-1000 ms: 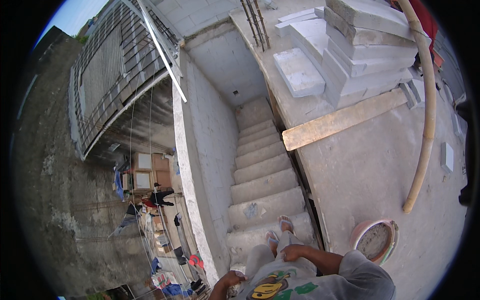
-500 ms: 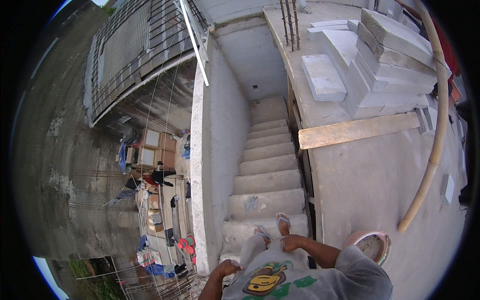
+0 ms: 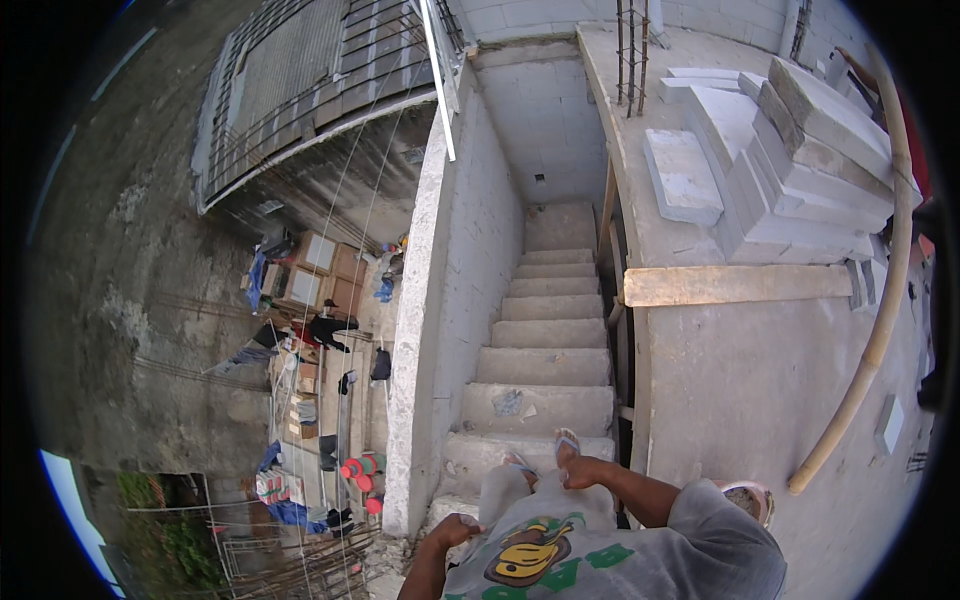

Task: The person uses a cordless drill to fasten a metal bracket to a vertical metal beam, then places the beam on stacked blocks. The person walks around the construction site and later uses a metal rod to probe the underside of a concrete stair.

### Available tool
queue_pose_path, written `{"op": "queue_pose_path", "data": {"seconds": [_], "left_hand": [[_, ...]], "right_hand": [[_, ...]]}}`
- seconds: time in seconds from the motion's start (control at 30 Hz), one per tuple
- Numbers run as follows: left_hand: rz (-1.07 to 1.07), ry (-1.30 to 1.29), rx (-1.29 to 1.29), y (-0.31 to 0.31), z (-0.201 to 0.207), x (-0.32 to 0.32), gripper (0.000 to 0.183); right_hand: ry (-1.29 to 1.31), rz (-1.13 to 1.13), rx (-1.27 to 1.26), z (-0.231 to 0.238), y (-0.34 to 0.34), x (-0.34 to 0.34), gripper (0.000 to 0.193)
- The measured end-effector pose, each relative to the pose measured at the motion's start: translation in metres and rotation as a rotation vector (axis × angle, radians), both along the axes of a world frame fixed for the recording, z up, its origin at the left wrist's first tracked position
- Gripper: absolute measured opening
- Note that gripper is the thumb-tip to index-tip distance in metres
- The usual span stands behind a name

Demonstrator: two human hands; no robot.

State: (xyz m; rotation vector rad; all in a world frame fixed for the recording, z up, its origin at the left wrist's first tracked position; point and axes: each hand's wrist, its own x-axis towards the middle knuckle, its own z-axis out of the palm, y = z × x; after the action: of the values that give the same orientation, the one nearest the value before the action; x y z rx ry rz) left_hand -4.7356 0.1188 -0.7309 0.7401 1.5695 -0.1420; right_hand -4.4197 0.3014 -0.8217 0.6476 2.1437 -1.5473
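Note:
My left hand (image 3: 457,530) is closed at the left side of my grey trousers (image 3: 505,490), beside the stair wall. My right hand (image 3: 582,471) is curled closed against the front of the trousers, near the knee. Whether either hand grips the cloth or something small, I cannot make out. My feet, in flip-flops (image 3: 567,441), stand on a step of the concrete stairs (image 3: 537,403), which lead down to a landing. A scrap of light litter (image 3: 507,402) lies on the step ahead.
A rough-topped wall (image 3: 414,350) borders the stairs on the left, with a drop to a cluttered yard beyond. On the slab to the right are stacked white blocks (image 3: 800,190), a wooden plank (image 3: 735,286), a bamboo pole (image 3: 850,390) and a bucket (image 3: 750,500).
My view has turned, so the stairwell and blocks sit further right and lower. The bucket is now mostly behind my shoulder. Both hands stay close to my trousers.

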Motion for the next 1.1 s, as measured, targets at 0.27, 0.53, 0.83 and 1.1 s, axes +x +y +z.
{"op": "queue_pose_path", "data": {"seconds": [0.27, 0.53, 0.83, 1.1], "left_hand": [[0.182, -0.023, 0.059, -0.009, -0.005, 0.002, 0.032], [0.317, 0.222, 0.204, -0.041, -0.002, 0.017, 0.040], [0.764, 0.203, 0.203, -0.121, -0.032, 0.053, 0.045], [0.861, 0.138, 0.186, -0.148, -0.039, 0.049, 0.057]], "right_hand": [[-0.013, -0.097, 0.103, 0.012, -0.001, -0.004, 0.042], [-0.196, 0.071, -0.049, 0.040, 0.033, -0.026, 0.028], [-0.393, 0.204, 0.179, 0.056, 0.100, -0.059, 0.023], [-0.329, 0.078, 0.179, 0.079, 0.081, -0.148, 0.018]]}}
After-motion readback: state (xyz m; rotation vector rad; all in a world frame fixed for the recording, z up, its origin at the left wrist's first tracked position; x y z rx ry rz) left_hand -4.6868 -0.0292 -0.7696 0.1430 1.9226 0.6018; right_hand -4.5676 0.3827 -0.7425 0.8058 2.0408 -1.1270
